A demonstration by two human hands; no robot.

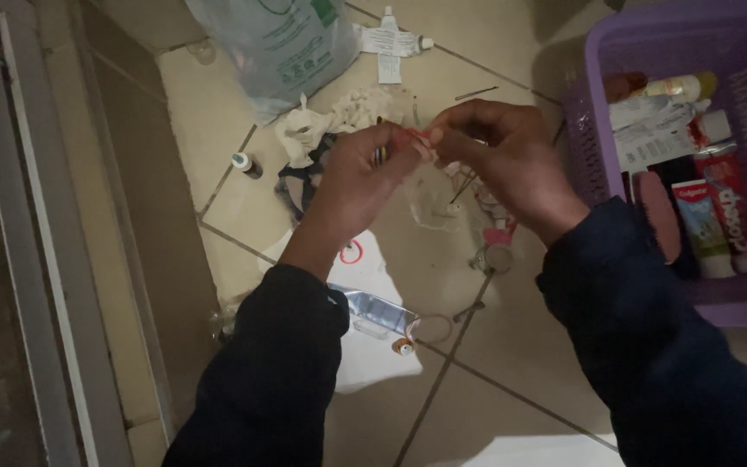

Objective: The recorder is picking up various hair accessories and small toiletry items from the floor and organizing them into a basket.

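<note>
both hands, left hand (pixel 365 169) and right hand (pixel 499 156), pinch a small reddish item (pixel 408 136) between them above the tiled floor (pixel 512 346); the purple basket (pixel 585 147) alongside holds toothpaste tubes (pixel 715 216) and bottles (pixel 680 86).

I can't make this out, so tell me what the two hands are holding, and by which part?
Both hands, left hand and right hand, pinch a small reddish-orange thing between their fingertips, one at each end. What it is cannot be told.
</note>
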